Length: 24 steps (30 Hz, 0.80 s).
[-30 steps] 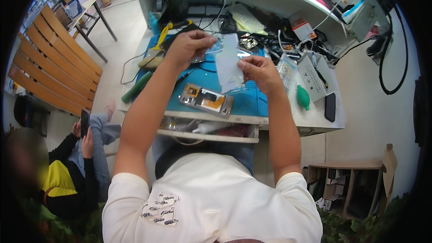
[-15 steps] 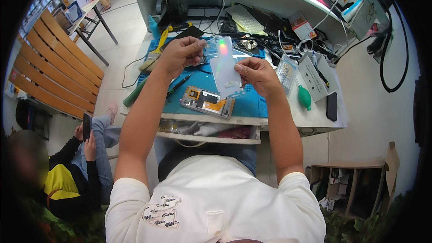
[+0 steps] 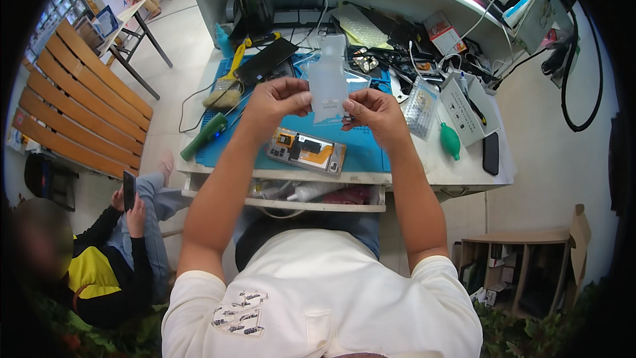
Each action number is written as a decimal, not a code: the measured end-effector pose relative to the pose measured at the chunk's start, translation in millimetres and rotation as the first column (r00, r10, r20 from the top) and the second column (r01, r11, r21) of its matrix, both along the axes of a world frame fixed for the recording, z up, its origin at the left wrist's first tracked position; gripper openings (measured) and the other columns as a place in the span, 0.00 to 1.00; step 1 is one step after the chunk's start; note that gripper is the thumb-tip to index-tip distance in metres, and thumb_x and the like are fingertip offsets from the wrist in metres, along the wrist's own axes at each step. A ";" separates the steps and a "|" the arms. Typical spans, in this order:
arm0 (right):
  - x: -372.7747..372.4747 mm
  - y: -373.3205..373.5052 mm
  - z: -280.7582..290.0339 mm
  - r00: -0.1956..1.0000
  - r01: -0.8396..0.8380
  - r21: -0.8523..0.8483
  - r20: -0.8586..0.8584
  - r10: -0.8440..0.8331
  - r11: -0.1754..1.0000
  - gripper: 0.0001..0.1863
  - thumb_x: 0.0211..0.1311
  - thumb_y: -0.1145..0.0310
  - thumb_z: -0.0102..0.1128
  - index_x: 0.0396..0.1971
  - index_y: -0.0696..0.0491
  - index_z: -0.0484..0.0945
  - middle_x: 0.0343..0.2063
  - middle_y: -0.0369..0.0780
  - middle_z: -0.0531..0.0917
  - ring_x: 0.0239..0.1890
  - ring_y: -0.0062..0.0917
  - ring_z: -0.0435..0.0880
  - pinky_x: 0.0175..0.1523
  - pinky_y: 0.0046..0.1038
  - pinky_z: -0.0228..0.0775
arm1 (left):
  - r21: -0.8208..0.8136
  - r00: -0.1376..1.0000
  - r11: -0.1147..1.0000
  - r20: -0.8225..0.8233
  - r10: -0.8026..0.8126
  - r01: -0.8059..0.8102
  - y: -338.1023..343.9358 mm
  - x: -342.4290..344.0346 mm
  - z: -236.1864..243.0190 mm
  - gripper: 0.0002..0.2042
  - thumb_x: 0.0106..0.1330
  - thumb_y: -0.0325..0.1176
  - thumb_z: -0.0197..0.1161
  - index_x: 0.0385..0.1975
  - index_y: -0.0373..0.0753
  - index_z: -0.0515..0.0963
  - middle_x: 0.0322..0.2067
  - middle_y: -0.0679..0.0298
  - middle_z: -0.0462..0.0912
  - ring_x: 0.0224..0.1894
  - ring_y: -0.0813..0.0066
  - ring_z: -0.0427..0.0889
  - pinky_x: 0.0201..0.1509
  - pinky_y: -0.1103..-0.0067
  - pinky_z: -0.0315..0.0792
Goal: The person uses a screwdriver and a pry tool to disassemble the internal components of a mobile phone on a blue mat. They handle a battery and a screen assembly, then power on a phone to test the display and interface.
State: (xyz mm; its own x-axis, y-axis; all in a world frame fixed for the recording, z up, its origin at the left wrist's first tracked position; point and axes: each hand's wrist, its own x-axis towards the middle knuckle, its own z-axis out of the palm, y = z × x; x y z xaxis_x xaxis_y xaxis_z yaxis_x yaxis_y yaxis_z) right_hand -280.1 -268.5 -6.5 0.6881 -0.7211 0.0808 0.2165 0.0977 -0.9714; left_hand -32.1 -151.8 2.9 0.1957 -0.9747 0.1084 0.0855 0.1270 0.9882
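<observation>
Between my two hands, above the bench, is a thin, whitish translucent film sheet (image 3: 329,69), narrower at its far end. My left hand (image 3: 281,101) pinches its left edge between thumb and fingers. At the lower right edge my right hand (image 3: 376,114) grips it the same way. Just below the hands a phone with its back off (image 3: 307,151) lies on the blue work mat (image 3: 265,164), its orange flex cable and dark inner parts showing. A flat dark panel (image 3: 266,61) lies beyond my left hand.
A brush (image 3: 225,95) and a green-handled tool (image 3: 204,138) lie at the left. A green air blower (image 3: 449,140), white box (image 3: 464,111) and dark phone (image 3: 490,154) are at the right. An open drawer (image 3: 318,204) juts out in front. A seated person (image 3: 99,265) holds a phone.
My left hand has come down and right to take the film's left edge. The film now stands straighter and no longer shows the rainbow glare.
</observation>
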 end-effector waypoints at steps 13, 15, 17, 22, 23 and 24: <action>9.2 12.3 -6.9 0.997 0.030 0.021 0.069 -0.032 0.999 0.16 0.73 0.68 0.79 0.50 0.64 0.87 0.40 0.45 0.93 0.38 0.26 0.93 0.44 0.32 0.92 | 0.021 0.998 0.998 -0.032 -0.055 0.056 6.9 -7.5 -6.0 0.20 0.70 0.32 0.82 0.56 0.29 0.87 0.45 0.58 0.93 0.43 0.73 0.91 0.49 0.76 0.85; 10.6 15.7 -6.1 0.995 0.070 0.027 0.066 -0.072 0.997 0.16 0.73 0.68 0.79 0.50 0.64 0.87 0.39 0.44 0.93 0.37 0.26 0.93 0.43 0.33 0.92 | 0.053 0.995 0.994 -0.016 -0.099 0.100 9.9 -8.2 -4.7 0.20 0.70 0.32 0.82 0.56 0.29 0.87 0.45 0.59 0.93 0.42 0.74 0.91 0.49 0.76 0.85; 11.5 17.9 -5.7 0.993 0.098 0.025 0.064 -0.099 0.995 0.15 0.73 0.68 0.78 0.49 0.64 0.88 0.38 0.44 0.93 0.36 0.26 0.93 0.43 0.33 0.93 | 0.064 0.995 0.993 -0.016 -0.100 0.100 13.4 -11.0 -1.7 0.19 0.68 0.31 0.83 0.55 0.30 0.87 0.43 0.60 0.93 0.41 0.75 0.91 0.48 0.77 0.84; 8.0 17.0 -7.5 0.996 0.066 0.117 0.048 -0.072 0.991 0.14 0.75 0.68 0.77 0.48 0.64 0.88 0.38 0.44 0.93 0.36 0.27 0.93 0.44 0.35 0.93 | 0.053 0.999 0.998 -0.025 -0.028 0.029 14.6 -8.5 -6.1 0.19 0.67 0.30 0.84 0.54 0.30 0.87 0.41 0.61 0.93 0.40 0.77 0.90 0.47 0.78 0.84; 8.2 19.0 -6.2 0.995 0.043 0.122 0.086 -0.054 0.992 0.14 0.75 0.68 0.77 0.49 0.64 0.89 0.38 0.44 0.92 0.37 0.27 0.93 0.44 0.35 0.94 | 0.051 1.000 0.998 -0.018 -0.025 0.026 13.7 -5.8 -7.3 0.20 0.67 0.30 0.84 0.54 0.30 0.87 0.42 0.61 0.93 0.40 0.77 0.90 0.47 0.78 0.84; 9.1 22.0 -3.7 0.992 0.019 0.126 0.125 -0.035 0.992 0.14 0.76 0.68 0.76 0.49 0.65 0.89 0.38 0.44 0.92 0.37 0.27 0.93 0.45 0.35 0.94 | 0.050 1.000 0.999 -0.011 -0.023 0.023 12.9 -2.7 -8.5 0.20 0.67 0.31 0.84 0.55 0.29 0.87 0.42 0.61 0.93 0.40 0.77 0.90 0.47 0.78 0.84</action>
State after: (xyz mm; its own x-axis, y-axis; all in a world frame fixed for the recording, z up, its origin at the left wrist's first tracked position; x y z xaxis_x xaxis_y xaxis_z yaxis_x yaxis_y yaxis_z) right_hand -271.0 -246.5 -10.2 0.6581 -0.7492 0.0748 0.3413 0.2083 -0.9166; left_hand -34.8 -138.9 -5.6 0.1740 -0.9830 0.0579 0.0978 0.0757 0.9923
